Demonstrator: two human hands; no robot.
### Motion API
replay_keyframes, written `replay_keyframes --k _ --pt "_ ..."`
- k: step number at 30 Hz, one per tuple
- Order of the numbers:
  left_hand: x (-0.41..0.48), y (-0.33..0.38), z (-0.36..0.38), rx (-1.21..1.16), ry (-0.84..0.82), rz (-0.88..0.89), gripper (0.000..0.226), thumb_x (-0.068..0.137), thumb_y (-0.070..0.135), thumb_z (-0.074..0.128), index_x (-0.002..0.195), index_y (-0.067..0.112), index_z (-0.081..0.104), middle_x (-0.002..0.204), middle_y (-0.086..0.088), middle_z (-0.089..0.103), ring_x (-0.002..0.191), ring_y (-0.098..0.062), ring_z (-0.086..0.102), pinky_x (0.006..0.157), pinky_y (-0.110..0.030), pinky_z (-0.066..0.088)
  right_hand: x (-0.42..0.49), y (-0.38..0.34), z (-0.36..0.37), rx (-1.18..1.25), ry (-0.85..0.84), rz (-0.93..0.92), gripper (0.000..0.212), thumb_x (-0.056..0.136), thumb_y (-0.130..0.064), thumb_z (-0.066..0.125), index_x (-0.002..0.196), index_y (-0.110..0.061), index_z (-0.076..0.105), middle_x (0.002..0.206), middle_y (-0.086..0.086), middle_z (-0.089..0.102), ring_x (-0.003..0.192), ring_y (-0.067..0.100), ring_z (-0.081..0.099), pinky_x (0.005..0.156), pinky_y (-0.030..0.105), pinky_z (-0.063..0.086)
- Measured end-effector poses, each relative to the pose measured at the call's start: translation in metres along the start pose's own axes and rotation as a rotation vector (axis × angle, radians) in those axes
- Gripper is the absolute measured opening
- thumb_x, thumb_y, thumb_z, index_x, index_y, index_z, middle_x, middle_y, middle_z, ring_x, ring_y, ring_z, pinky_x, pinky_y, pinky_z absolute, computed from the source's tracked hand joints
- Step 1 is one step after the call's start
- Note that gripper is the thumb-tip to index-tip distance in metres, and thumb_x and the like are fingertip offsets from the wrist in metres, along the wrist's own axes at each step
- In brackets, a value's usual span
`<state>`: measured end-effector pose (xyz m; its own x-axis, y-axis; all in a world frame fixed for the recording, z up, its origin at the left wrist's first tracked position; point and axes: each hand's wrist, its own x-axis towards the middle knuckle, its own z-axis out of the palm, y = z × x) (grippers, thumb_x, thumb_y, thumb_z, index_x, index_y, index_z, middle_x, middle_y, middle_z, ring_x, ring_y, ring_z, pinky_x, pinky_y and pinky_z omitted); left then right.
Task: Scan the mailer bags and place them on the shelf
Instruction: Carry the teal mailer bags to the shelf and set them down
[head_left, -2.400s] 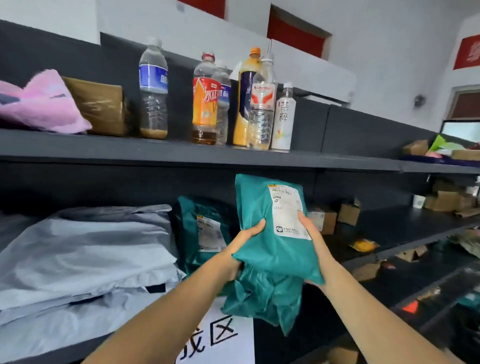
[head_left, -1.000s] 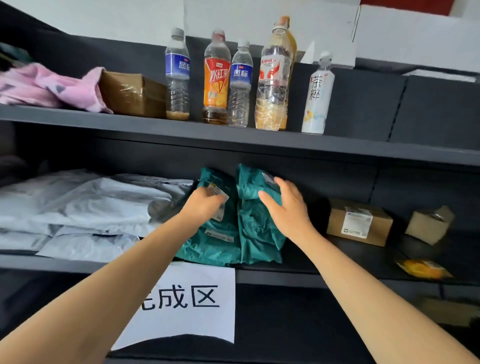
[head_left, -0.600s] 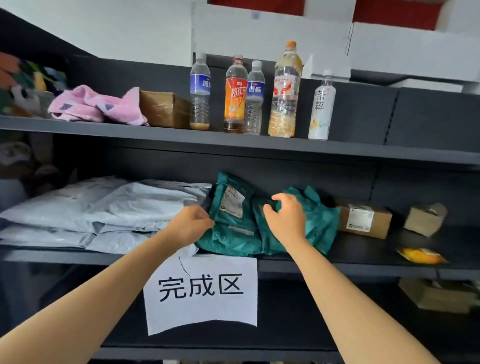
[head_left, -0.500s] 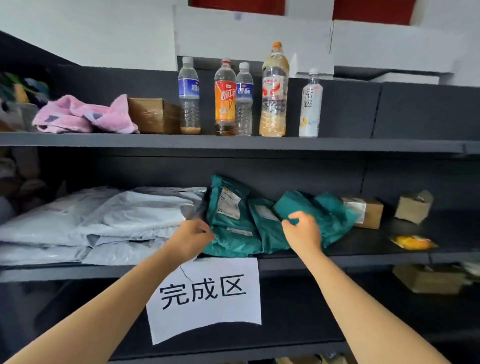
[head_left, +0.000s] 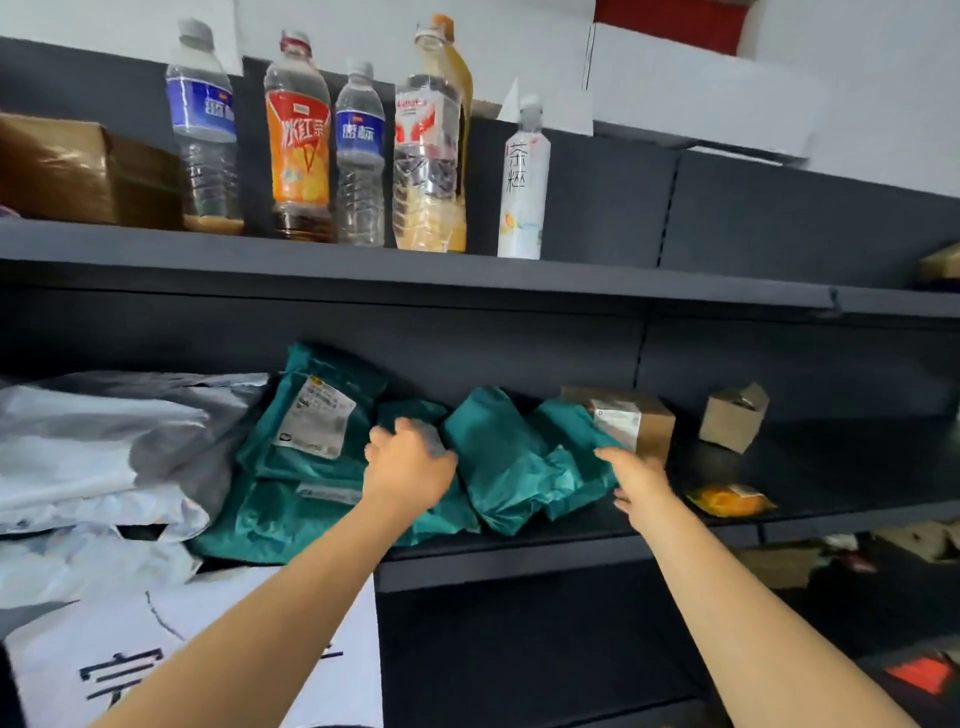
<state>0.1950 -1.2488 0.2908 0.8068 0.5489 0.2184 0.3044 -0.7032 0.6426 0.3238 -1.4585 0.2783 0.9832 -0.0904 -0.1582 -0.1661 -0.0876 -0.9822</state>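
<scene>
head view: the teal mailer bag (head_left: 498, 457), carried in both hands a moment ago, now lies slumped on the middle shelf (head_left: 571, 551) just beside a cardboard box (head_left: 649, 421). the right hand (head_left: 641, 480) is spread at its edge. the left hand (head_left: 410, 467) rests curled at its other edge (pinching or not, i cannot tell). this one looks shelved.
</scene>
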Motion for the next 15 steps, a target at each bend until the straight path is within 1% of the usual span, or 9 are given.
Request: replay_keyframes --k 2,4,5,7,8,10,11,12,15 --pt "0.019 -0.004 0.016 0.125 -0.070 -0.169 0.071 0.088 0.035 0.055 0.138 -0.004 0.024 0.141 -0.027 0.027 0.131 -0.043 0.026 0.104 -0.045 0.032 0.024 0.004 0.000 0.085 -0.071 0.123 0.070 0.081 -0.027 0.075 0.139 -0.006 0.041 0.144 0.015 0.044 0.128 0.033 0.046 0.101 0.045 0.044" --pt "0.034 -0.009 0.025 0.064 -0.111 -0.277 0.087 0.084 0.036 0.062 0.142 -0.007 0.013 0.144 -0.026 0.027 0.133 -0.042 0.027 0.106 -0.044 0.032 0.042 0.011 0.006 0.154 -0.121 0.188 0.073 0.077 -0.029 0.079 0.138 -0.011 0.043 0.144 0.010 0.044 0.130 0.030 0.044 0.102 0.042 0.043" --pt "0.045 -0.013 0.028 -0.028 -0.123 -0.314 0.092 0.080 0.037 0.069 0.141 -0.008 0.016 0.142 -0.023 0.033 0.132 -0.039 0.033 0.104 -0.041 0.035 0.049 0.014 0.011 0.198 -0.140 0.200 0.070 0.076 -0.028 0.080 0.136 -0.013 0.047 0.143 0.008 0.047 0.130 0.028 0.045 0.101 0.041 0.043" --pt "0.064 -0.018 0.029 -0.267 -0.165 -0.372 0.096 0.059 0.036 0.085 0.132 -0.004 0.036 0.131 -0.014 0.051 0.120 -0.031 0.051 0.096 -0.031 0.043 0.059 0.019 0.024 0.279 -0.145 0.190 0.059 0.077 -0.021 0.079 0.129 -0.011 0.054 0.133 0.008 0.057 0.117 0.027 0.056 0.093 0.038 0.046" --pt "0.073 -0.020 0.029 -0.356 -0.173 -0.377 0.093 0.048 0.033 0.090 0.124 -0.001 0.049 0.124 -0.011 0.059 0.110 -0.028 0.059 0.094 -0.033 0.048 0.061 0.021 0.031 0.298 -0.126 0.156 0.050 0.078 -0.014 0.077 0.124 -0.008 0.058 0.125 0.009 0.062 0.103 0.027 0.061 0.082 0.035 0.049" --pt "0.086 -0.021 0.028 -0.375 -0.175 -0.347 0.068 0.045 0.020 0.090 0.104 0.003 0.063 0.107 -0.011 0.068 0.096 -0.026 0.065 0.087 -0.038 0.055 0.057 0.022 0.046 0.283 -0.120 0.007 0.024 0.082 -0.001 0.069 0.105 -0.004 0.065 0.111 0.016 0.067 0.083 0.026 0.063 0.068 0.033 0.051" --pt "0.090 -0.019 0.024 -0.327 -0.180 -0.319 0.055 0.048 0.015 0.088 0.096 0.003 0.064 0.102 -0.011 0.069 0.092 -0.025 0.066 0.083 -0.036 0.056 0.053 0.022 0.055 0.242 -0.148 -0.078 0.013 0.084 0.001 0.066 0.094 -0.006 0.066 0.108 0.019 0.069 0.083 0.028 0.064 0.070 0.035 0.053" --pt "0.091 -0.015 0.019 -0.263 -0.182 -0.285 0.046 0.051 0.012 0.085 0.091 0.004 0.063 0.099 -0.010 0.069 0.088 -0.024 0.065 0.077 -0.033 0.056 0.046 0.020 0.064 0.181 -0.185 -0.154 0.013 0.086 0.001 0.063 0.088 -0.011 0.065 0.106 0.019 0.069 0.087 0.030 0.066 0.076 0.038 0.054" --pt "0.093 -0.002 0.001 0.009 -0.226 -0.185 0.044 0.061 0.014 0.075 0.099 0.004 0.055 0.100 -0.009 0.064 0.088 -0.024 0.063 0.069 -0.031 0.054 0.027 0.016 0.093 0.031 -0.351 -0.371 0.024 0.089 0.001 0.058 0.084 -0.022 0.062 0.097 0.010 0.069 0.095 0.027 0.065 0.088 0.039 0.054"
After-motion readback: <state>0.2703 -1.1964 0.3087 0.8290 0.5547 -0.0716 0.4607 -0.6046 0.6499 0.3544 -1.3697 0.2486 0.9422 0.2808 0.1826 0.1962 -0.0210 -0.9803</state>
